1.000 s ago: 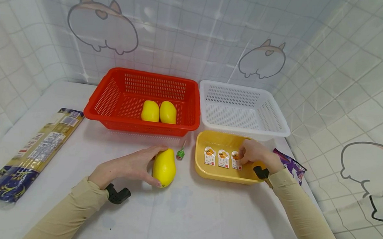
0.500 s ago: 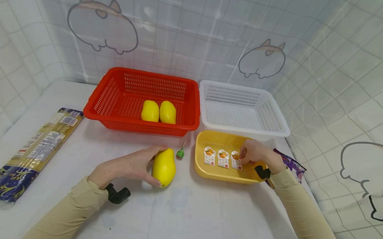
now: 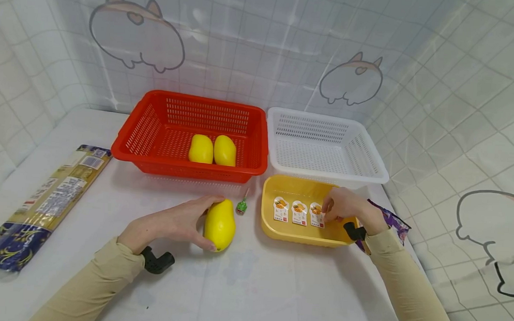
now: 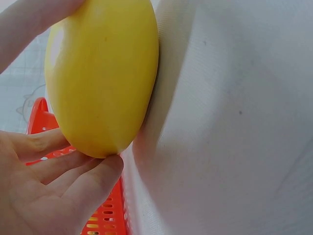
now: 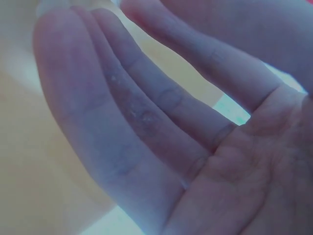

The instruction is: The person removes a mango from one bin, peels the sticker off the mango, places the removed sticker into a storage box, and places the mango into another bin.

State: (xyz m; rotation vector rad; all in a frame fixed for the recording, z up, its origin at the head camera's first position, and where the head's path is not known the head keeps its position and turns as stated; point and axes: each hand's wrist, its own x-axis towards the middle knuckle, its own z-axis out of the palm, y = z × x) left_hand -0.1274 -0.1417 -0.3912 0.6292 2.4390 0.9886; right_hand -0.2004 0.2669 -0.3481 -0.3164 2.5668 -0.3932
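My left hand (image 3: 181, 222) holds a yellow mango (image 3: 220, 226) that lies on the white cloth. In the left wrist view the thumb (image 4: 34, 22) is at one end of the mango (image 4: 105, 78) and the fingertips touch the other end. Inside the yellow basin (image 3: 305, 238) three small white cards (image 3: 299, 213) with orange fruit pictures lie in a row. My right hand (image 3: 342, 206) reaches down into the basin, its bent fingers at the right edge of the rightmost card (image 3: 317, 215). I cannot tell whether it pinches that card. The right wrist view shows mostly the palm (image 5: 234, 171).
A red basket (image 3: 191, 170) with two more mangoes (image 3: 225, 151) stands behind, beside a white basket (image 3: 328, 174). A green-wrapped lollipop (image 3: 242, 206) lies between mango and basin. A long noodle-like packet (image 3: 59, 194) is at left, a purple packet (image 3: 393, 221) behind the right wrist.
The right hand has shifted very slightly to the right over the rightmost card. The left hand and its mango stay in place.
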